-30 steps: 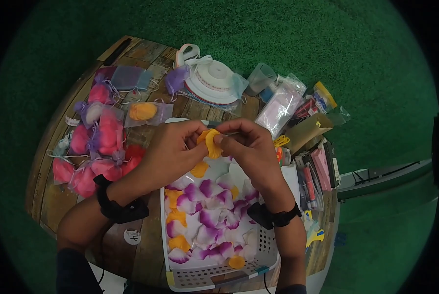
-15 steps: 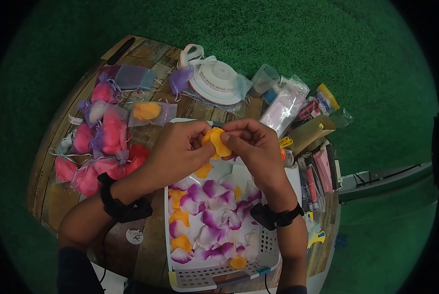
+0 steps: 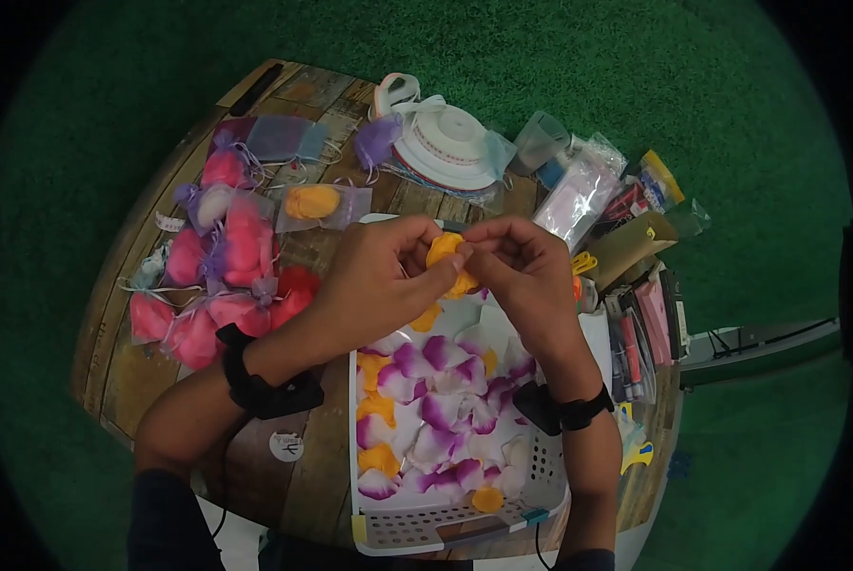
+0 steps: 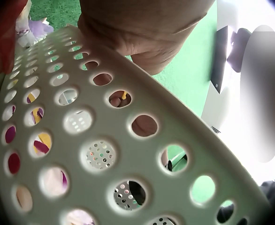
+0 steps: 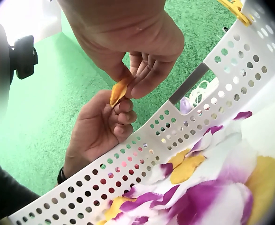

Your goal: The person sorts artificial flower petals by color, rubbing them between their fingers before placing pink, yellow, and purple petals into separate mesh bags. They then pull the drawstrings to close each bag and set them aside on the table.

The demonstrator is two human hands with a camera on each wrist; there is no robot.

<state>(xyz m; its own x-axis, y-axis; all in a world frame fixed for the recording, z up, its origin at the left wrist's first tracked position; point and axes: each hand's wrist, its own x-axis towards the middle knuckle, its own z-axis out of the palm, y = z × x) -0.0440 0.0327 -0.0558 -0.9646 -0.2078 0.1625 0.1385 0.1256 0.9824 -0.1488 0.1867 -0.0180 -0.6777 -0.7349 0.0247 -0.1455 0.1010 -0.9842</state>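
Both hands meet above the far end of a white perforated basket (image 3: pixel 417 533). Yellow petals (image 3: pixel 445 249) are pinched between the thumb and fingers of my left hand (image 3: pixel 374 281) and those of my right hand (image 3: pixel 526 285). In the right wrist view a yellow petal (image 5: pixel 120 91) stands between the fingertips of my right hand (image 5: pixel 133 42) and my left hand (image 5: pixel 97 124). White and purple petals (image 3: pixel 446 409) with some yellow ones lie in the basket. The basket's wall (image 4: pixel 114 126) hides much of my left hand (image 4: pixel 147 33) in the left wrist view.
Pink-filled pouches (image 3: pixel 247 243) crowd the table's left side, near a clear pouch with yellow petals (image 3: pixel 312 202). Behind the basket lie a ribbon roll (image 3: pixel 450 143) and a purple pouch (image 3: pixel 378 141). Plastic packets (image 3: pixel 579 200) and a brown envelope (image 3: pixel 622 249) are at the right.
The whole head view has shifted, so table, basket and hands appear further right. Both hands still hold the yellow petals, whose folds have turned slightly between the fingers.
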